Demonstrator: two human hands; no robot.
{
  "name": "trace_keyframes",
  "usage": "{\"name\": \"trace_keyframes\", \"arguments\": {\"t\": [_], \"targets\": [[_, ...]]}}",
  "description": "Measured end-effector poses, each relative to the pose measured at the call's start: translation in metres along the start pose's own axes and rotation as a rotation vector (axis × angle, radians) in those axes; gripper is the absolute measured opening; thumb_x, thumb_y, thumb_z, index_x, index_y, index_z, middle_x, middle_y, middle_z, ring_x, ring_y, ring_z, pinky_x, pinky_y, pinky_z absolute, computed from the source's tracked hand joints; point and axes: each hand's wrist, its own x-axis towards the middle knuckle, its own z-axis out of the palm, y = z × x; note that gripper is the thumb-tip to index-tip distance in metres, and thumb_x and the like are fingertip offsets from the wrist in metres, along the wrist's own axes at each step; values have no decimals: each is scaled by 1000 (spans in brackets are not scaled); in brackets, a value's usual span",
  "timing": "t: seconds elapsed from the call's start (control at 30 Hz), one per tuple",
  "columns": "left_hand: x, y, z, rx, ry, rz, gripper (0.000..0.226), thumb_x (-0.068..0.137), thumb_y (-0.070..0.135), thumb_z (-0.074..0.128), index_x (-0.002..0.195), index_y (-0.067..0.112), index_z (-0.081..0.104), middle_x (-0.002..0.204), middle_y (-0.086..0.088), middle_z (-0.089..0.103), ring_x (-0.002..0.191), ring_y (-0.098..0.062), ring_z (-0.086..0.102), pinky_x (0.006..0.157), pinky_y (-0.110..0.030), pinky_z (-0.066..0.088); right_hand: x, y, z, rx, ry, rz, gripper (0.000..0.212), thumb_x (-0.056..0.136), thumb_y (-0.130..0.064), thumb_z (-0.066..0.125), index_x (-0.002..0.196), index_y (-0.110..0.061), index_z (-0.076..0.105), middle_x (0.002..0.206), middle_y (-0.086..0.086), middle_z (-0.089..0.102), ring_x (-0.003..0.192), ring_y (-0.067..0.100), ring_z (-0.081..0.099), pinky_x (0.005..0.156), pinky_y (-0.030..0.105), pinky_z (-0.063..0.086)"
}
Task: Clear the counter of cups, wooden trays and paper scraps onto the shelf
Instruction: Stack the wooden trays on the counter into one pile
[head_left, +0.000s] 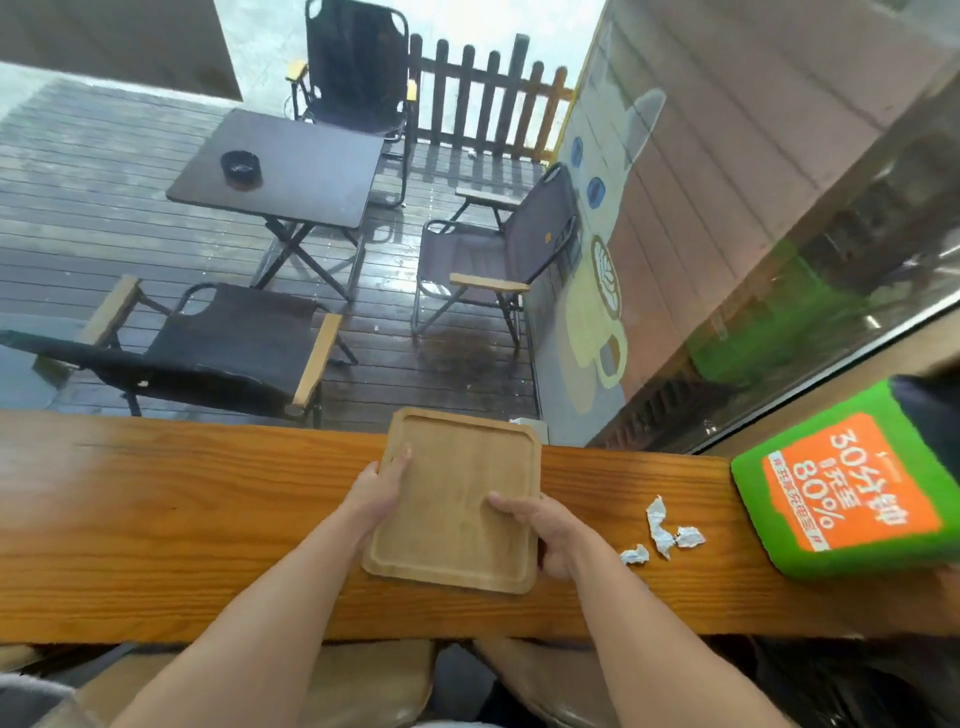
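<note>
Both hands are on the wooden tray (457, 499) in the middle of the long wooden worktop (182, 519): the left hand (376, 491) grips its left edge with the thumb lying over the rim, and the right hand (545, 525) grips the right edge, thumb on top and fingers (550, 564) curled round underneath. Just to the right of the tray, three crumpled paper scraps (662, 530) lie on the worktop, and beyond them at the far right end sits a green box with an orange label (852, 483).
</note>
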Motion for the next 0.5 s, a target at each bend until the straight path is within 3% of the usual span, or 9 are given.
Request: {"name": "trace_keyframes", "arguments": {"t": [0.13, 0.27, 0.4, 0.5], "targets": [[-8, 38, 35, 88, -155, 74, 82, 84, 71, 54, 140, 11, 46, 127, -13, 63, 111, -35, 63, 98, -56, 50, -26, 0, -24, 201, 183, -149, 82, 58, -50, 92, 126, -19, 59, 115, 8, 73, 108, 32, 67, 96, 53, 52], [-24, 53, 79, 170, -260, 114, 70, 91, 62, 54, 135, 7, 50, 122, -15, 66, 105, -35, 66, 93, -53, 54, -57, 12, -58, 332, 222, -231, 72, 65, -39, 91, 126, -20, 58, 112, 9, 75, 103, 32, 71, 90, 52, 57], [-56, 54, 119, 250, -348, 180, 57, 93, 60, 53, 118, 9, 62, 104, -12, 73, 92, -31, 71, 69, -40, 56, -89, 28, -94, 395, 235, -307, 64, 73, -31, 87, 129, -18, 59, 113, 10, 75, 103, 32, 71, 89, 53, 57], [-84, 47, 151, 312, -403, 220, 55, 93, 59, 53, 113, 10, 64, 101, -11, 74, 88, -29, 72, 67, -38, 56, -117, 52, -122, 427, 272, -324, 61, 74, -30, 86, 128, -14, 61, 112, 14, 75, 104, 35, 71, 92, 57, 55]]}}
